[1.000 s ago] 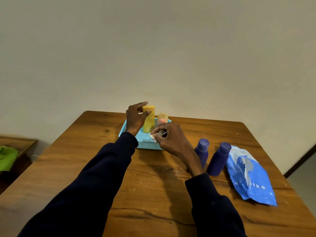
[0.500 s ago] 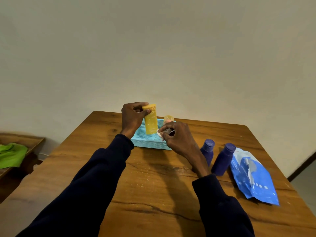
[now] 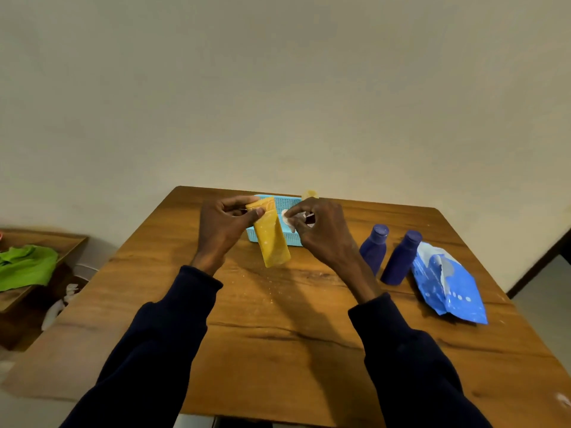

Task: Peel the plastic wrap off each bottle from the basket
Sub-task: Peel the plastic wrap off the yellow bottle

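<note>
My left hand grips a yellow bottle by its cap end, lifted clear of the light blue basket and tilted with its base toward me. Just right of the bottle, my right hand pinches a small whitish scrap of wrap together with a thin dark tool. The top of a second yellow bottle shows behind my right hand, at the basket's far right corner. Two dark blue bottles stand upright on the table to the right.
A crumpled blue and white plastic bag lies right of the blue bottles. The wooden table has small crumbs near its middle. A lower wooden surface with a green cloth stands at the left. A plain wall lies behind.
My left hand has lifted the yellow bottle out of the basket and brought it toward me, tilting it. My right hand has stayed beside it, still pinching the scrap.
</note>
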